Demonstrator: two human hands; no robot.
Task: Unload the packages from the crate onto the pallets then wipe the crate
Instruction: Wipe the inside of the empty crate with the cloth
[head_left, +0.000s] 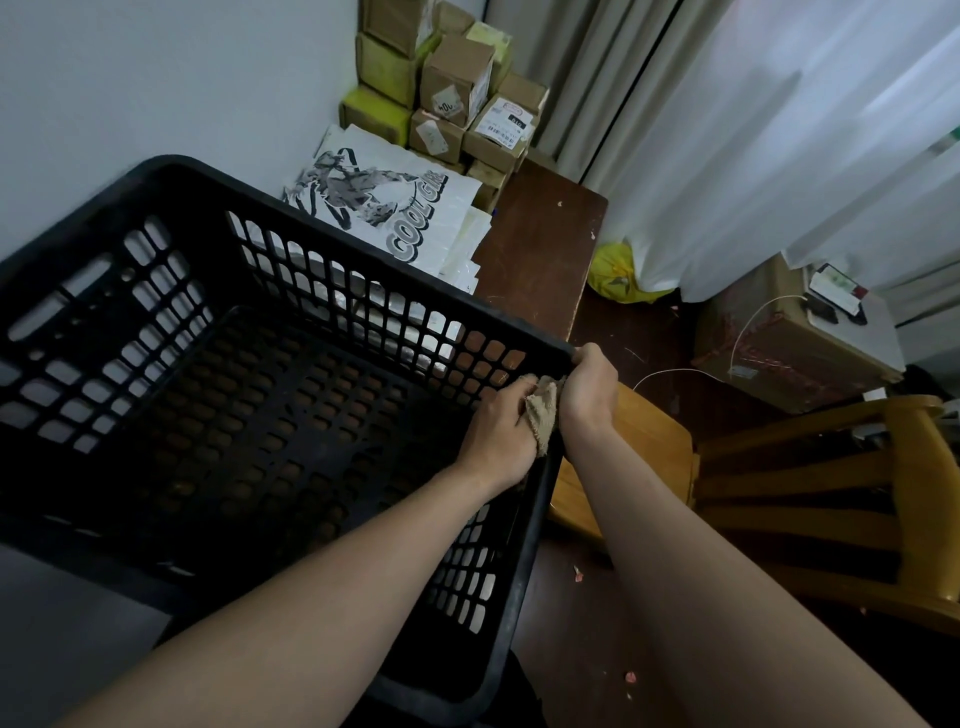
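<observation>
Fingers of left hand (501, 431) clutch cloth (543, 410) against crate (171, 174) wall; right hand (592, 387) grips rim corner.

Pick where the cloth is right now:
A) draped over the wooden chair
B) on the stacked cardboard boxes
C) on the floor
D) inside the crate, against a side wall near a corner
D: the left hand holds the cloth bunched against the inside of the crate near its corner, while the right hand grips the rim.

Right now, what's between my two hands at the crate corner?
Head view: a crumpled beige cloth, held by your left hand; your right hand grips the crate rim.
</observation>
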